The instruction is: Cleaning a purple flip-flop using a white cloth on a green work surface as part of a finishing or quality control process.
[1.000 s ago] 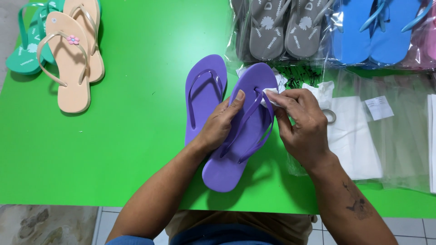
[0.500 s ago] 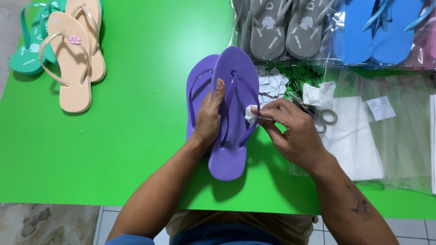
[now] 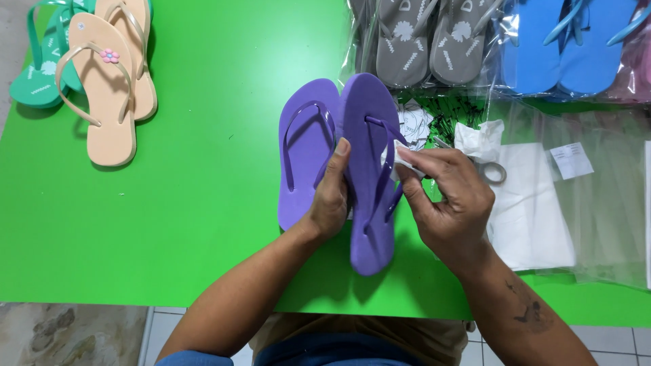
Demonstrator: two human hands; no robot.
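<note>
The green bench [image 3: 169,224] carries everything and is seen from above. Far beyond the hands, along the bench's back edge, clear bags of grey flip-flops [image 3: 427,41] and blue flip-flops [image 3: 556,47] are laid side by side. Well off to the left of the hands, a peach pair [image 3: 112,88] is stacked over a teal pair [image 3: 41,74]. Just to the right of the right hand, flat clear bags [image 3: 597,203] and a white sheet [image 3: 529,217] are spread, with scissors [image 3: 491,173] partly hidden behind the knuckles and small white tags [image 3: 413,122] lying loose just beyond.

One purple flip-flop [image 3: 305,163] lies flat, straps up, directly under and to the left of the left hand. The second purple flip-flop [image 3: 369,190] is raised on its long edge between the two hands, its strap side turned toward the right hand, apparently so that the strap can be reached.

The left hand [image 3: 332,200] is clamped on this raised sandal, thumb on the sole face and fingers behind, seemingly to steady it. The right hand [image 3: 447,203] is pinched shut on a small white tag [image 3: 400,159] held against the strap [image 3: 383,129], just beside the left thumb; how it is fastened cannot be told.
</note>
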